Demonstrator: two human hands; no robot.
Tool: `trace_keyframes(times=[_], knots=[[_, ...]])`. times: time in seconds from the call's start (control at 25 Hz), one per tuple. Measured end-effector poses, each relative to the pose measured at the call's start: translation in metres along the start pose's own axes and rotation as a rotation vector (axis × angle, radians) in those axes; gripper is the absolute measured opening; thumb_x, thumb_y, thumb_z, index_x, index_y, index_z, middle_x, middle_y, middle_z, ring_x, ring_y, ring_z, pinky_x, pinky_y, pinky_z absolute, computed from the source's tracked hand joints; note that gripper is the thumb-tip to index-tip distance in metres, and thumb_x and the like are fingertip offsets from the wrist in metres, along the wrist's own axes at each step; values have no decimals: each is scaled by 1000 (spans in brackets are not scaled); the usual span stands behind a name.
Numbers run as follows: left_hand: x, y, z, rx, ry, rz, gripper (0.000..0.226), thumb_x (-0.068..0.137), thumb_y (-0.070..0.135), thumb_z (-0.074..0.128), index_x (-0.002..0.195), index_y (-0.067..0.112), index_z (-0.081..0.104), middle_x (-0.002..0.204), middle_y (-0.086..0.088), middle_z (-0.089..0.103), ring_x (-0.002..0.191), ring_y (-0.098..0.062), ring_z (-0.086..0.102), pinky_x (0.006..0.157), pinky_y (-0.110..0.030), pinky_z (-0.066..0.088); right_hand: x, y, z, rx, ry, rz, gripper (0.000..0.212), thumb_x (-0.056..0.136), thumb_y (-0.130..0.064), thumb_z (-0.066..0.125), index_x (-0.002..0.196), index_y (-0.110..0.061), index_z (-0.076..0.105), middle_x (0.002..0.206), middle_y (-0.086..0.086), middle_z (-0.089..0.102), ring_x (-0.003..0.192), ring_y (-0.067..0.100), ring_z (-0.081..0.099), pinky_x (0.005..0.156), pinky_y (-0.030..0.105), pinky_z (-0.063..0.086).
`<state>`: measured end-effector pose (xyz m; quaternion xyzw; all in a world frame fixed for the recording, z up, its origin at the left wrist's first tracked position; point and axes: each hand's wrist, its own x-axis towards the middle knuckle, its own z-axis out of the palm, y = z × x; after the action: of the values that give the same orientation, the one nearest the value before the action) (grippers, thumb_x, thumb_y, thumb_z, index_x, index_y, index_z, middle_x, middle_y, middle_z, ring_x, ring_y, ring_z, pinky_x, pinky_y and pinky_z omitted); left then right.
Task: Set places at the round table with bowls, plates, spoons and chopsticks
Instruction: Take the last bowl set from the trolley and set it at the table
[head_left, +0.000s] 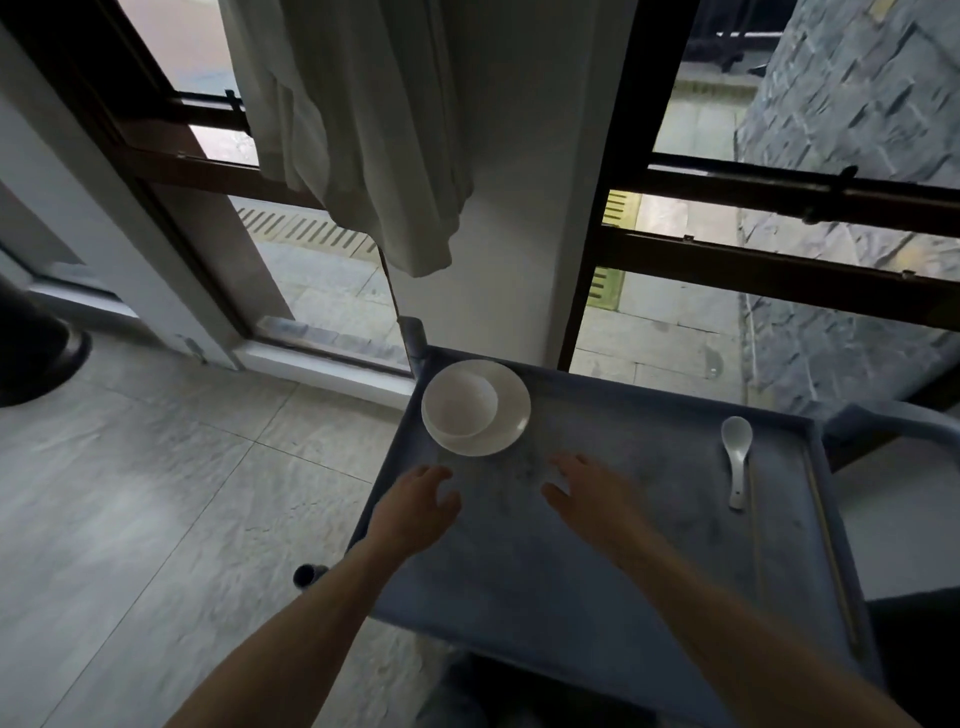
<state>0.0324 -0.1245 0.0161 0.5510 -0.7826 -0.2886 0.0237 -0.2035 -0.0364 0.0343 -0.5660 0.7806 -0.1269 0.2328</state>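
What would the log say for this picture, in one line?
left hand open | right hand open | both reaching toward bowl on plate | spoon on cart

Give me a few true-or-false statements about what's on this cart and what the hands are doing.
1. A white bowl sits on a white plate. True.
2. The left hand grips the bowl. False: it hovers near it, holding nothing.
3. The spoon lies inside the bowl. False: it lies on the cart tray, far right of the plate.
4. The right hand is empty, fingers spread. True.
5. Chopsticks lie along the tray's right edge. True.
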Motion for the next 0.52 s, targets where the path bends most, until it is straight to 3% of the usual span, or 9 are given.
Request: trace_keyframes(times=[0.16, 0.28, 0.4, 0.52], knots=[[48, -10, -11, -106, 56, -131, 40, 90, 34, 53, 125, 18, 59, 122, -7, 64, 104, -25, 64, 85, -37, 53, 52, -14, 2, 22, 37, 45, 28, 92, -38, 49, 116, -26, 54, 120, 3, 60, 105, 26, 57, 77, 37, 46], [77, -8, -12, -167, 68, -193, 27, 91, 30, 46, 111, 15, 55, 104, -8, 70, 83, -24, 62, 65, -33, 47, 92, -20, 10, 31, 14, 90, 37, 95, -35, 47, 130, -21, 50, 127, 8, 57, 110, 29, 56, 84, 37, 45], [93, -5, -8, -211, 57, -246, 22, 92, 25, 44, 111, 15, 44, 101, -11, 69, 80, -29, 60, 64, -33, 41, 123, -21, 19, 90, -68, 162, 48, 96, -35, 49, 141, -18, 41, 136, 12, 52, 118, 31, 52, 93, 39, 44], [99, -5, -7, -310, 58, -277, 24, 95, 24, 45, 116, 13, 45, 108, -15, 67, 93, -35, 63, 69, -35, 43, 144, -19, 27, 189, -119, 207, 54, 95, -29, 55, 145, -18, 37, 140, 13, 49, 124, 32, 50, 101, 43, 44]])
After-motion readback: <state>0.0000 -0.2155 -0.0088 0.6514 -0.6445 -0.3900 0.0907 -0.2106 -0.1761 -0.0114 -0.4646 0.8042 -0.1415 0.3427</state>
